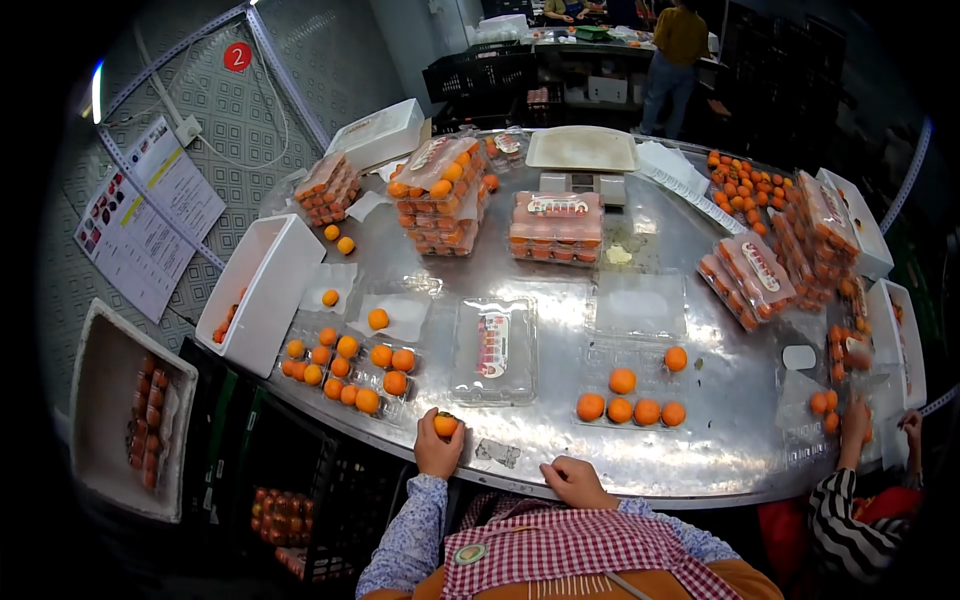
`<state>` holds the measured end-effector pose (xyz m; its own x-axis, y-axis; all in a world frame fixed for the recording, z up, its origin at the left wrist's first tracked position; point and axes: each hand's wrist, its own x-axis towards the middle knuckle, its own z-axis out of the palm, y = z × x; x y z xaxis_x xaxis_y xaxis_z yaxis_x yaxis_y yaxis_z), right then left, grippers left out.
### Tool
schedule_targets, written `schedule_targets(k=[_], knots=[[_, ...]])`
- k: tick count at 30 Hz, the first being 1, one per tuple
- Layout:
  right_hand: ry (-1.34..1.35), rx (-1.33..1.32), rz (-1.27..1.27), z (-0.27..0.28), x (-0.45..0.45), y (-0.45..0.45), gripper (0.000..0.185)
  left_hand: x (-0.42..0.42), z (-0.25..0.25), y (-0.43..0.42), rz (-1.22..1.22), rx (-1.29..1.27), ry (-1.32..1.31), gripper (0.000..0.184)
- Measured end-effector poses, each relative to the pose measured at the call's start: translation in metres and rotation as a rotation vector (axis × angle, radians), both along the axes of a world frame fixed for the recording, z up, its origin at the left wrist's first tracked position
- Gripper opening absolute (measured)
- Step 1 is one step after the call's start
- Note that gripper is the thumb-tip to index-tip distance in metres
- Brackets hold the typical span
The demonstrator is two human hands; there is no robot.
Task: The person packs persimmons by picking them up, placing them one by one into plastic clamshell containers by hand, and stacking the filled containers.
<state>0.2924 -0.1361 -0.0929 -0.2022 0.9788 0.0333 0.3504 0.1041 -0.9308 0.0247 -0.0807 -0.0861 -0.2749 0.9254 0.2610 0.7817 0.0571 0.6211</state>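
My left hand (438, 452) grips an orange persimmon (445, 425) with a greenish cap, just above the table's front edge. My right hand (580, 483) rests on the same edge with its fingers curled in; nothing shows in it. Between and beyond the hands lies a closed clear plastic box (495, 350) with a printed label. Left of it, an open clear tray (392, 385) holds several persimmons. To the right, another open tray (632, 385) has a front row of persimmons and 2 more behind.
Stacked filled boxes (435, 200) stand at the back left, others (555, 228) near a weighing scale (582, 150). Packed boxes (750, 275) and loose persimmons (745, 185) lie right. White foam boxes (262, 290) flank the metal table (500, 455). A co-worker's striped sleeve (850, 520) is at right.
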Motion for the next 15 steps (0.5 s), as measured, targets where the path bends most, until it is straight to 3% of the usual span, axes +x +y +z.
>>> schedule_targets(k=[8,15], knots=[[-0.006,0.055,0.095,-0.005,0.002,0.0,0.031,-0.001,-0.001,0.0,-0.012,0.035,0.028,0.055],[0.057,-0.109,0.012,0.005,-0.001,-0.002,0.02,-0.001,0.003,-0.001,-0.017,-0.021,-0.014,0.055]])
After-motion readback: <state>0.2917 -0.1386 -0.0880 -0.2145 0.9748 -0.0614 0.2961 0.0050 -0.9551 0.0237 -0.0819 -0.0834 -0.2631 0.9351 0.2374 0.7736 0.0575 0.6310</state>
